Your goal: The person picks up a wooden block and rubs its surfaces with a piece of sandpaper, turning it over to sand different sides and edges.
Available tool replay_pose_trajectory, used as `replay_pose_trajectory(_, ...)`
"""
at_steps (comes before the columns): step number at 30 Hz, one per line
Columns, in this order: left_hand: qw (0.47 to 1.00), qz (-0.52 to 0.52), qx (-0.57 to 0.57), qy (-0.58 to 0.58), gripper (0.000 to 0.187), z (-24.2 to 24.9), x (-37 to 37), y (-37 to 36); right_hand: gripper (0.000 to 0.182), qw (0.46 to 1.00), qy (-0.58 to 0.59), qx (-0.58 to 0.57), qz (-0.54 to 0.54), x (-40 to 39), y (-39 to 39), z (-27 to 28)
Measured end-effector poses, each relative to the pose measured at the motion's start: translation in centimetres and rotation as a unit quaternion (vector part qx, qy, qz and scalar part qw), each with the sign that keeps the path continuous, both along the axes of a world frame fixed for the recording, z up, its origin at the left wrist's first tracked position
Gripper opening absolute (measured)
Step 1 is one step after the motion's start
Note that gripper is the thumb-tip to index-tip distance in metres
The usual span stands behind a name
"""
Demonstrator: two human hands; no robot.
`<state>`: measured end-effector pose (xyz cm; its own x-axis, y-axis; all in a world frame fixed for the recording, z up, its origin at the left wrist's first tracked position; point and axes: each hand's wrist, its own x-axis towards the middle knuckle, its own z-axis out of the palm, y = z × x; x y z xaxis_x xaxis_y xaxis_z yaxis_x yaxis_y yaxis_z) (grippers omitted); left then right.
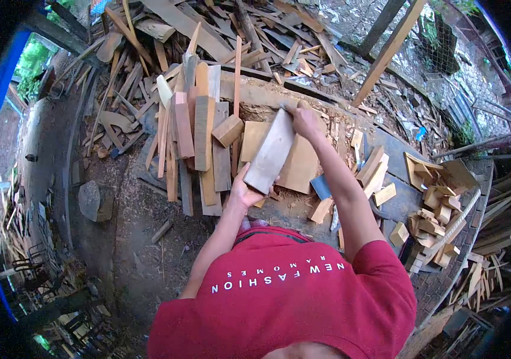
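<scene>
A grey-brown wooden board is held at a slant in front of me. My left hand grips its near end, with the thumb along the left edge and the fingers beneath. At the far right corner, my right hand is closed against the board. A small pale tip shows by its fingers; what they hold is too small to make out. Beneath the board lies a flat light-brown wooden panel. To the left, a short wood block rests near a stack of upright-leaning planks.
Offcuts are heaped at the right side of the worktable. A blue-grey piece lies beside the panel. Scrap wood piles up behind, and a slanted post rises at the back right. A stump stands on the ground at left.
</scene>
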<state>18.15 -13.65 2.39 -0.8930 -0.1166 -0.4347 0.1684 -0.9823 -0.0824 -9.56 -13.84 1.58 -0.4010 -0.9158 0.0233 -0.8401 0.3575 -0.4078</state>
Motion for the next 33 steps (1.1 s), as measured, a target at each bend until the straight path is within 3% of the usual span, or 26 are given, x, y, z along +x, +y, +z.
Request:
replay_pose_trajectory(4, 0.999, 0.005, 0.032, 0.011, 0.054, 0.4, 0.1, 0.0, 0.05, 0.999, 0.003, 0.03, -0.042, 1.8, 1.1, 0.9)
replay_pose_trajectory(5, 0.999, 0.003, 0.034, 0.011, 0.054, 0.6, 0.0, 0.0, 0.049, 0.999, 0.009, -0.039, -0.011, 2.8, 2.0, 0.0)
replay_pose_trajectory(7, 0.999, 0.011, 0.038, 0.002, 0.051, 1.3, -0.2, -0.1, 0.052, 0.999, 0.012, 0.011, 0.047, 5.8, 4.5, 1.9)
replay_pose_trajectory(10, 0.999, 0.03, 0.007, -0.03, 0.052, 2.6, -0.4, 0.0, 0.06, 0.988, -0.039, -0.071, 0.132, 10.7, 8.7, 3.5)
replay_pose_trajectory(11, 0.999, 0.035, 0.011, -0.023, 0.051, 2.6, -0.3, 0.1, 0.062, 0.985, -0.04, -0.042, 0.16, 11.7, 9.8, 5.4)
replay_pose_trajectory(13, 0.999, 0.044, 0.01, -0.027, 0.052, 2.8, -0.3, 0.4, 0.063, 0.981, -0.045, -0.014, 0.19, 12.1, 10.4, 6.5)
replay_pose_trajectory(15, 0.998, 0.055, -0.004, -0.021, 0.054, 3.0, -0.5, 0.5, 0.065, 0.963, -0.006, -0.092, 0.252, 10.7, 10.6, 5.7)
replay_pose_trajectory(22, 0.997, 0.029, 0.049, 0.044, 0.057, 2.4, -0.4, 0.0, 0.05, 0.995, -0.01, -0.098, -0.033, 1.0, 4.4, -0.2)
replay_pose_trajectory(23, 0.998, 0.028, 0.047, 0.043, 0.057, 2.5, -0.4, -0.1, 0.053, 0.998, -0.005, -0.044, -0.045, 0.2, 3.9, -0.6)
replay_pose_trajectory(25, 0.991, 0.033, 0.128, 0.034, 0.057, 3.2, -0.6, -0.4, 0.054, 0.997, -0.018, -0.069, -0.041, 0.9, 3.8, -0.4)
replay_pose_trajectory(26, 0.991, 0.033, 0.127, 0.034, 0.057, 3.5, -0.7, -0.4, 0.055, 0.995, -0.029, -0.093, -0.034, 1.3, 3.6, -0.4)
replay_pose_trajectory(28, 0.994, 0.048, 0.085, 0.041, 0.056, 3.9, -0.8, -0.3, 0.058, 0.999, -0.017, -0.028, 0.006, 4.3, 4.8, 1.8)
replay_pose_trajectory(29, 0.994, 0.047, 0.089, 0.039, 0.056, 3.7, -0.8, -0.3, 0.057, 0.996, -0.037, -0.078, 0.023, 6.4, 5.9, 3.6)
replay_pose_trajectory(30, 0.995, 0.051, 0.086, 0.021, 0.056, 3.3, -0.9, -0.6, 0.057, 0.98, -0.052, -0.182, 0.054, 7.7, 7.0, 1.8)
replay_pose_trajectory(33, 0.997, 0.047, 0.058, 0.019, 0.055, 2.6, -0.6, -0.9, 0.057, 0.981, -0.08, -0.124, 0.122, 11.1, 10.6, 6.4)
